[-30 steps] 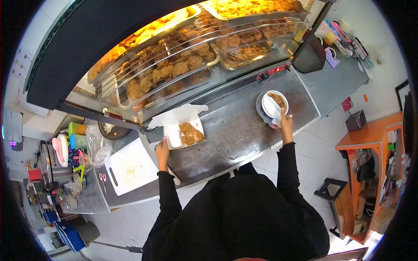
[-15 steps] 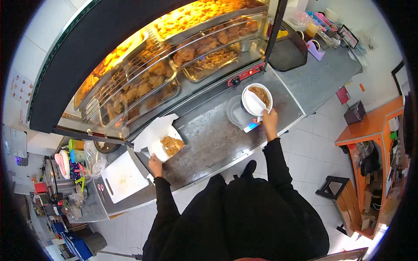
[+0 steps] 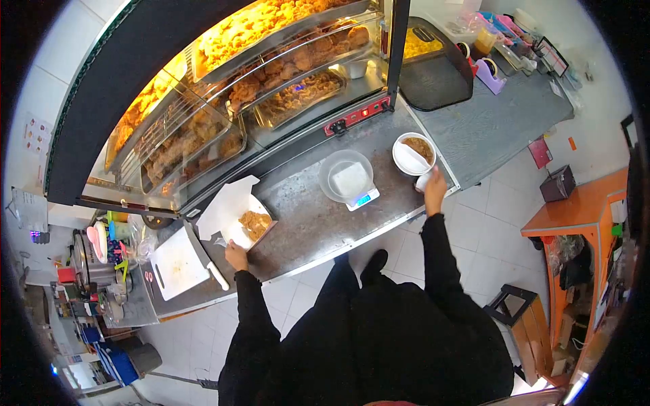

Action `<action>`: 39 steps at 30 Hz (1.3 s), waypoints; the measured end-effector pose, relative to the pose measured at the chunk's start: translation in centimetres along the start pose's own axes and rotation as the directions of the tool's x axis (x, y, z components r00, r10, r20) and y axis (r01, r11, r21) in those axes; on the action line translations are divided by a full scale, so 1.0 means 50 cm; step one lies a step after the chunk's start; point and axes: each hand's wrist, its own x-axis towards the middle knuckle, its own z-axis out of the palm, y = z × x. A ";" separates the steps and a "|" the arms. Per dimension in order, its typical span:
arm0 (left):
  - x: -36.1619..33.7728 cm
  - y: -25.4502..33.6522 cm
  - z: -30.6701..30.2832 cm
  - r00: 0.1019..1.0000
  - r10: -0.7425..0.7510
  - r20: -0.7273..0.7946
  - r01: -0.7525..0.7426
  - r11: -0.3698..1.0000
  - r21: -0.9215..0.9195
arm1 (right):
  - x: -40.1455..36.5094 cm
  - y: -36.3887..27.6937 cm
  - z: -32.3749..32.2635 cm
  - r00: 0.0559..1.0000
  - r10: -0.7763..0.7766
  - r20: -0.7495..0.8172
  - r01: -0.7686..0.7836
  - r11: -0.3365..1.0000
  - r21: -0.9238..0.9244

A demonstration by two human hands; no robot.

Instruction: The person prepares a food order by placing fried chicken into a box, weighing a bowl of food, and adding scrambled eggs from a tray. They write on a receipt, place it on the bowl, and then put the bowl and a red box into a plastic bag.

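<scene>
My left hand (image 3: 237,257) grips the near edge of an open white cardboard box (image 3: 220,206), which has golden-brown fried food (image 3: 254,225) in it. At the counter's right end stands a round white tub (image 3: 397,161) of brown crumbly food, with a white scoop (image 3: 412,157) lying across its mouth. Closed beside the tub's near rim, my right hand (image 3: 435,191) holds what looks like the scoop's handle. Between the box and the tub is a digital scale (image 3: 363,199) with a clear plastic bowl (image 3: 330,166) on it; a white sheet lies inside the bowl.
A glass-fronted heated cabinet (image 3: 271,145) with trays of fried food runs along the counter's back. On the left lie a white cutting board (image 3: 181,264) and a white-handled knife (image 3: 218,276). A black tray (image 3: 437,84) and a purple tape dispenser (image 3: 489,76) stand at right.
The tub has moved right with my right hand, away from the scale's edge, so the scale and clear bowl now show fully. My left hand stays on the box. The view has shifted slightly.
</scene>
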 end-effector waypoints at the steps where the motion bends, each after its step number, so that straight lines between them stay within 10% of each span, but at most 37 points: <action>1: -0.001 0.007 0.004 1.000 0.011 -0.013 -0.011 1.000 -0.002 | -0.028 0.019 -0.005 0.988 -0.122 -0.099 0.108 0.985 -0.131; 2: -0.002 0.012 0.006 0.999 0.024 -0.026 -0.025 1.000 -0.002 | -0.060 0.037 -0.011 0.951 -0.251 -0.182 0.198 0.943 -0.268; 6: -0.001 0.021 0.005 0.999 -0.003 -0.044 0.004 1.000 0.022 | -0.262 0.011 0.018 0.752 -0.137 0.645 0.440 0.833 -0.336; 8: 0.000 0.014 0.013 0.998 0.017 -0.054 -0.014 0.998 0.059 | -0.317 -0.002 0.056 0.599 -0.157 0.785 0.622 0.709 -0.333; 18: -0.004 0.012 0.021 0.995 -0.034 -0.089 0.034 0.999 -0.001 | -0.325 -0.014 0.141 0.530 -0.268 0.805 0.814 0.428 -0.393; 23: -0.005 0.011 0.009 0.999 -0.028 -0.027 0.028 1.000 0.007 | -0.289 -0.083 0.128 0.555 -0.100 0.826 0.668 0.646 -0.371; 25: -0.003 0.004 0.009 1.000 -0.016 -0.025 0.015 1.000 -0.004 | -0.231 0.076 0.126 0.487 -0.181 0.854 0.613 0.768 -0.186; 26: -0.009 0.001 0.007 0.999 -0.034 -0.038 0.033 0.999 -0.041 | -0.206 0.067 0.090 0.561 -0.308 0.769 0.498 0.867 -0.016; 28: -0.017 0.001 -0.007 0.976 -0.209 0.056 0.214 0.971 -0.107 | -0.151 0.032 0.031 0.785 0.105 0.611 -0.028 0.991 -0.134; 32: -0.033 0.046 -0.022 0.975 -0.201 0.099 0.207 0.977 -0.055 | -0.042 -0.131 -0.036 0.686 0.504 0.525 -0.684 0.693 0.228; 38: -0.057 0.289 -0.092 0.993 0.023 0.119 0.023 0.931 -0.364 | 0.058 -0.007 0.003 0.826 0.360 0.433 -0.462 0.874 0.154; 39: -0.053 0.311 -0.089 0.979 0.039 0.202 0.044 0.919 -0.392 | 0.077 0.050 0.011 0.917 0.127 0.379 -0.123 0.992 -0.035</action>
